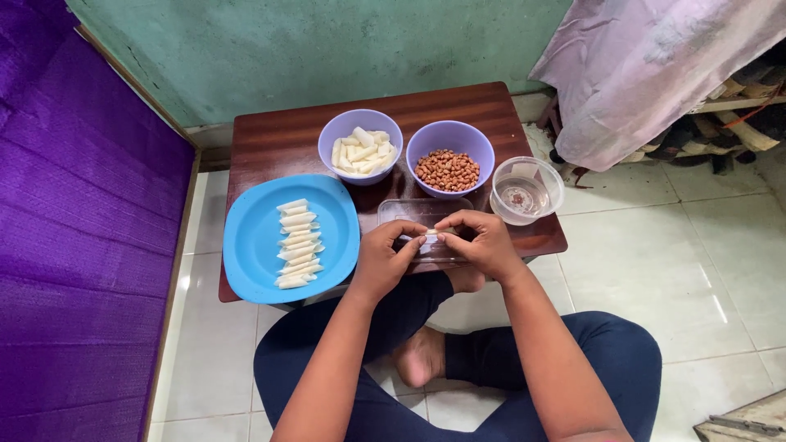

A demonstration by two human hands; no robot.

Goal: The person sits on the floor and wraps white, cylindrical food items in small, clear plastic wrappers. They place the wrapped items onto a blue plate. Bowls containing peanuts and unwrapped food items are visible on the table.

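A small pale wrapper piece (431, 237) sits at the centre of the frame, pinched between both hands. Only a sliver of it shows: off-white, thin, much like the folded pieces lined up on the blue plate (254, 245). Its exact shape cannot be made out, because the fingertips cover most of it.

The left hand (383, 258) comes in from the lower left of the frame, and its thumb and forefinger close narrowly on the left end of the piece. The right hand (485, 241) comes in from the lower right; its fingers (455, 233) curl over the top and right end, also closed on it. The two sets of fingertips almost meet, with the piece between them. It is held just above a clear flat tray (409, 211) lying on the near edge of the dark wooden surface (278, 135).

Left of centre, the blue plate carries a column of folded white pieces (297, 243), stacked one below another. In the upper middle stand two lilac bowls: the left bowl (340, 127) holds loose white wrapper pieces, the right bowl (471, 135) holds brown peanuts (447, 169). To the right of them stands a clear round container (547, 173) with a little water in it. The person sits cross-legged on a tiled floor (704, 262), knees in dark trousers at the bottom of the frame.
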